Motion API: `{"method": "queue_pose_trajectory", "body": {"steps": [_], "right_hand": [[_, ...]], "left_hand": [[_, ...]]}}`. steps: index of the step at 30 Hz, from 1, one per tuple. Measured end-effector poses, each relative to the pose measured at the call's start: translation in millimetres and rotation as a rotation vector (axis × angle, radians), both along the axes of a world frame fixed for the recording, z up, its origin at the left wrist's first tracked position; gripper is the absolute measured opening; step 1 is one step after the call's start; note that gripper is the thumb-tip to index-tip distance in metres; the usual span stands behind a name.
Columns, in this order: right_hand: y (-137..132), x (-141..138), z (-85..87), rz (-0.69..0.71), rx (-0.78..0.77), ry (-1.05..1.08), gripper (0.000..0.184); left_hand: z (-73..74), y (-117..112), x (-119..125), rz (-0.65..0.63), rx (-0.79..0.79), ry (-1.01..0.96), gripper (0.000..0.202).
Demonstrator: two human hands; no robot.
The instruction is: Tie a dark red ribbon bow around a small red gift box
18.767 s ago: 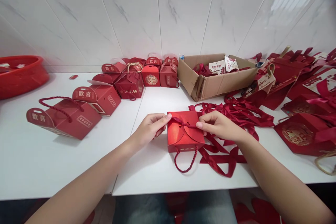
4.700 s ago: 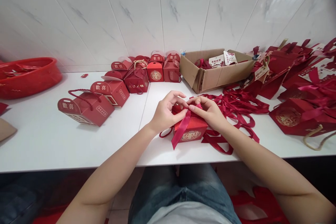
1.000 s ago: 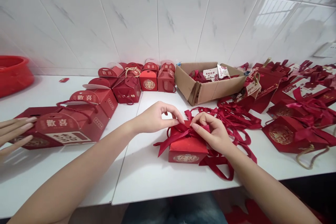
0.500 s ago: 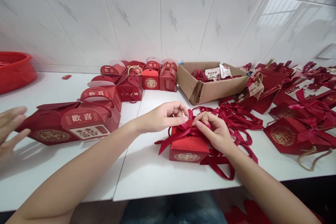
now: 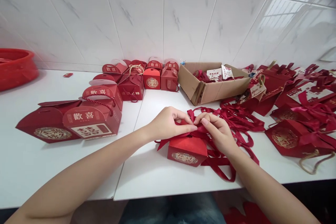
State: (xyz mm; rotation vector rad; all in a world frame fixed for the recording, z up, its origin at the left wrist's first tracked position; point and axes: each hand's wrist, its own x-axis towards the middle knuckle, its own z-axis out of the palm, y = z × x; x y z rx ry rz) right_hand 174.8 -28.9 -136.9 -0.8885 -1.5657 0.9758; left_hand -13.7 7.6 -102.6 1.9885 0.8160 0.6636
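A small red gift box (image 5: 187, 149) with a gold round emblem stands on the white table in front of me. Dark red ribbon (image 5: 175, 136) lies across its top. My left hand (image 5: 174, 123) is closed in a pinch on the ribbon above the box. Close against it, my right hand (image 5: 216, 127) pinches the ribbon too, from the other side. The fingertips of both hands nearly meet and cover the middle of the ribbon, so a knot cannot be made out. Loose ribbons (image 5: 243, 119) spread in a tangle behind and right of the box.
Red gift boxes (image 5: 91, 117) stand at left, with smaller ones (image 5: 152, 78) by the wall. A cardboard box (image 5: 223, 91) holds ribbons and cards. Ribboned boxes (image 5: 291, 138) and bags (image 5: 273, 80) crowd the right. A red basin (image 5: 18, 71) sits far left.
Both hands have come closer together, pinching the ribbon, and the box has turned slightly. Another person's hand at the far left has gone out of view.
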Motion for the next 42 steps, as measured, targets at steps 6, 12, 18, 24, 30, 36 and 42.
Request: {"method": "queue_pose_trajectory", "body": {"steps": [6, 12, 18, 24, 30, 36, 42], "right_hand": [[-1, 1, 0.3, 0.017, 0.022, -0.010, 0.028], [-1, 2, 1.1, 0.001, 0.043, -0.027, 0.026], [1, 2, 0.9, -0.015, 0.045, -0.028, 0.026], [3, 7, -0.6, -0.045, 0.010, -0.023, 0.025], [9, 9, -5.7, -0.081, -0.018, 0.083, 0.022], [9, 8, -3.2, -0.132, 0.081, 0.002, 0.023], [7, 8, -3.9, -0.107, 0.039, 0.074, 0.015]], "left_hand": [[2.8, -3, -1, -0.053, 0.043, 0.022, 0.021], [2.9, -3, 0, -0.080, 0.006, 0.032, 0.030], [3.5, -4, -1, -0.088, -0.026, 0.057, 0.023], [5.0, -3, 0, -0.107, 0.016, 0.088, 0.022], [5.0, -3, 1, -0.141, 0.061, 0.108, 0.020], [1.5, -4, 1, -0.089, 0.055, 0.086, 0.018], [0.9, 3, -2, 0.088, 0.122, 0.142, 0.025]]}}
